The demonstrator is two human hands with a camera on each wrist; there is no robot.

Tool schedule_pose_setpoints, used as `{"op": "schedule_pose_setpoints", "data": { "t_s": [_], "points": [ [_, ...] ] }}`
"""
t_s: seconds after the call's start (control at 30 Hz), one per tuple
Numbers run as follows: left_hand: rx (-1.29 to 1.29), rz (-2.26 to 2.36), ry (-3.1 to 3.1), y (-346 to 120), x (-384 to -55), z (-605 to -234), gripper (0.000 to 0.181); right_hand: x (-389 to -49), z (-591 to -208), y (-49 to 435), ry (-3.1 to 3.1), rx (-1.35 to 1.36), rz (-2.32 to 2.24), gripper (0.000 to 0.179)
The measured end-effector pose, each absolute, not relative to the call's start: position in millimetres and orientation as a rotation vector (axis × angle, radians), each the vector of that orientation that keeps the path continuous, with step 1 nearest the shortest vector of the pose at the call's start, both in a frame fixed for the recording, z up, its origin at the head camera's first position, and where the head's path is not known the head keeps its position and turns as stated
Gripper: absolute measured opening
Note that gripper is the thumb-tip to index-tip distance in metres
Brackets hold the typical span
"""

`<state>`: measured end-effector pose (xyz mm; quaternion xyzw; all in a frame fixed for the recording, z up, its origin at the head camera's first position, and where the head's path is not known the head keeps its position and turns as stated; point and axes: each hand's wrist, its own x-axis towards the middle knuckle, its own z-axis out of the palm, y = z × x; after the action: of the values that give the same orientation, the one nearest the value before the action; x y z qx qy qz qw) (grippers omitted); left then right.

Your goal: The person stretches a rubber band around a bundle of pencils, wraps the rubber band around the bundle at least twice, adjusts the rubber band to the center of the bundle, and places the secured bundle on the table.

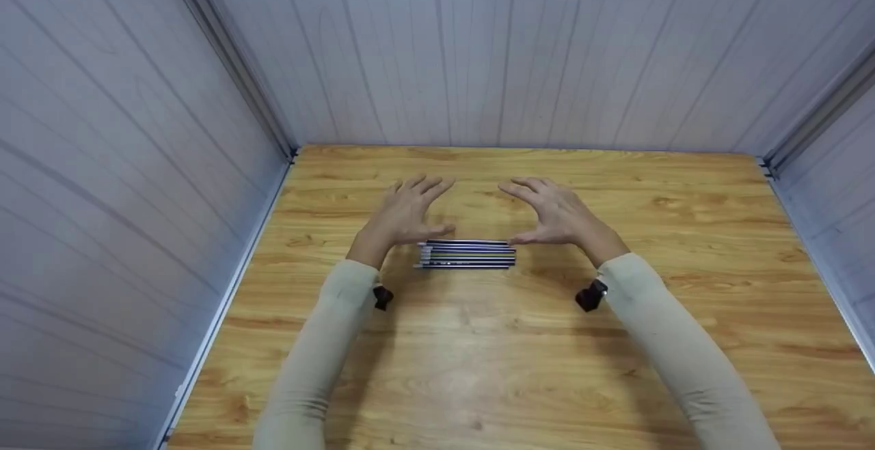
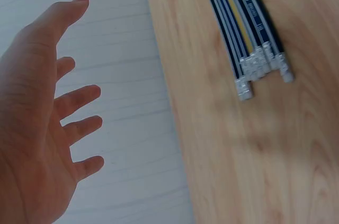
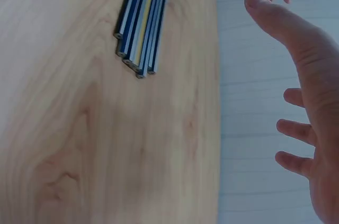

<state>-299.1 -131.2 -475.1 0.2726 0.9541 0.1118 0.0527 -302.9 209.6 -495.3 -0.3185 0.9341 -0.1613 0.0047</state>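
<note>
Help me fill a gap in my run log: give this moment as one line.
left hand: open, empty | right hand: open, empty | pencils: side by side on wood-grain table | contact: none visible

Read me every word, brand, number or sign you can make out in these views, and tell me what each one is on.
Readable text: none.
Dark pencil in the bundle on the table: light printing along its side, too small and blurred to read.
Other pencils: no lettering I can make out.
Black wrist devices: no marking I can make out.
</note>
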Motion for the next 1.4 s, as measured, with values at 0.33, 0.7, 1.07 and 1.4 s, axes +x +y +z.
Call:
{"op": "schedule_pose_setpoints", "data": {
  "t_s": [0.33,0.7,1.07,1.4],
  "points": [
    [0.742,0.36,2.796,-133.1,-293.7,-509.2,0.09,-296.9,-525.4,195.7,2.826,-0.954,-0.589,0.099],
    [0.659,0.377,2.719,-133.4,-288.9,-537.8,0.091,-288.8,-553.9,189.0,2.737,-0.891,-0.602,0.09],
    [0.641,0.411,2.743,-132.0,-285.5,-550.7,0.074,-287.2,-570.3,178.4,2.77,-0.893,-0.589,0.072],
    [0.59,0.471,2.749,-131.9,-284.9,-554.4,0.057,-287.3,-569.5,172.0,2.753,-0.888,-0.596,0.057]
  ]
}}
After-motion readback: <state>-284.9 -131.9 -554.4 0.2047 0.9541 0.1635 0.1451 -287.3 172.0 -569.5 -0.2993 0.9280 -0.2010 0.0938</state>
